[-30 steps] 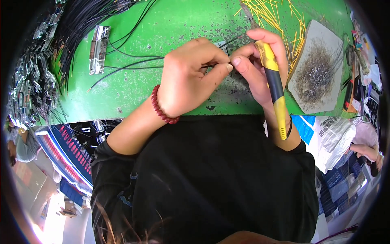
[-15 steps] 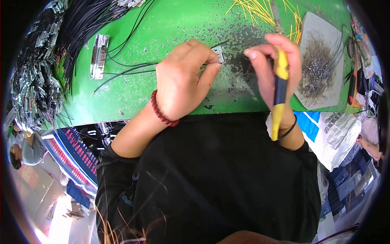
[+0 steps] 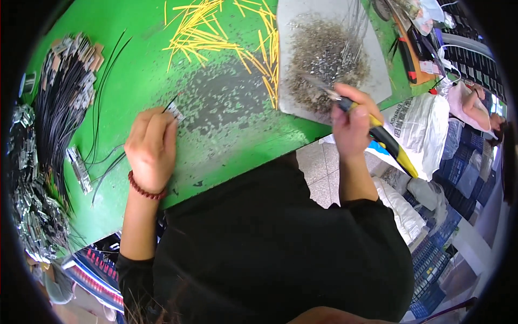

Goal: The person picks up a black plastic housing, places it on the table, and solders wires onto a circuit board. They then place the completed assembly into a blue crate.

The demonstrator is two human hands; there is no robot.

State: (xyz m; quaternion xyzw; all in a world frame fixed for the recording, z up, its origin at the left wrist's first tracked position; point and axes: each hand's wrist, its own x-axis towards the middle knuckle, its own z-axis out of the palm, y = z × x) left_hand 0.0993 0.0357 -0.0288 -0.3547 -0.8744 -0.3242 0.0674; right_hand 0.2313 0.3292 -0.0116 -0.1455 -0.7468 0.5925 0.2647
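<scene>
Since a moment ago the hands have parted. The left hand [image 3: 151, 148] pinches a small flat silver metal tag on thin black wire [image 3: 175, 112] against the green table [image 3: 226, 108]: light, bendy, best held by the tag. The right hand [image 3: 353, 121], closed round yellow-and-black-handled pliers [image 3: 377, 135], reaches the grey tray of tiny metal clips [image 3: 329, 54] beyond it.

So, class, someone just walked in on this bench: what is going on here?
A person works at a green table. The left hand pinches a small metal piece with a thin black wire on it, held against the table. The right hand grips yellow-and-black pliers, their tip over a grey tray heaped with small metal parts. Yellow tube pieces lie scattered at the far side, and bundled black wires lie at the left.
</scene>
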